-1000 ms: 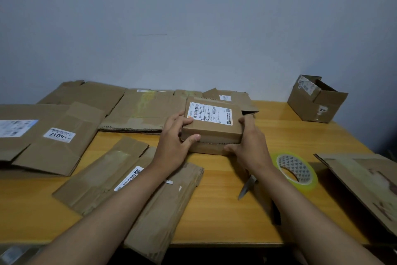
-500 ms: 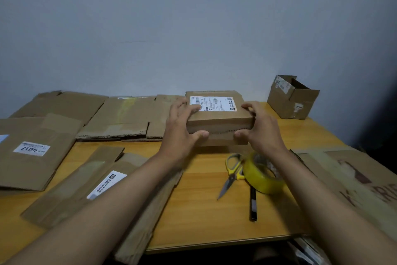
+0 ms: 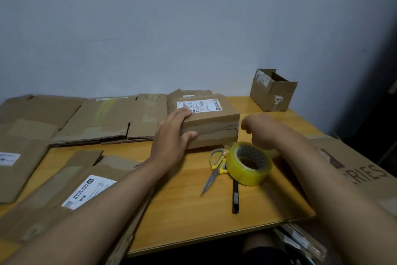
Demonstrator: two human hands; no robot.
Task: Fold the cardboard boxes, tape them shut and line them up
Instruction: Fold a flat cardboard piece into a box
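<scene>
1. the left hand (image 3: 171, 135) lies against the left end of the folded box (image 3: 211, 121), fingers fairly straight and spread over its top left corner, thumb stretched along the front face; it presses and steadies the box more than it grips it.
2. the right hand (image 3: 261, 130) hovers just off the box's right end, clear of the cardboard, knuckles up and fingers curled under; it looks to hold nothing, though the fingertips are hidden from this view.
3. the folded box sits flat on the table (image 3: 182, 204) near the middle of the far edge, long axis running left to right along that edge, a closed seam across its front face.
4. a white shipping label (image 3: 199, 105) lies on the box's top with barcodes and small print, too small to read.
5. the tape roll (image 3: 249, 163), yellowish and clear, stands tilted just in front of the box's right end, touching the yellow-handled scissors (image 3: 214, 170), whose blades point toward the near edge. a black pen (image 3: 235, 197) lies beside them, pointing at the near edge.
6. an open small box (image 3: 272, 90) stands at the far right corner, with a torn label that cannot be read.
7. flattened cartons (image 3: 96, 118) cover the left half of the table; one near the near left corner carries a white label (image 3: 88, 191), its print blurred.
8. a large flat carton (image 3: 354, 168) at the right edge shows the letters "ries".
</scene>
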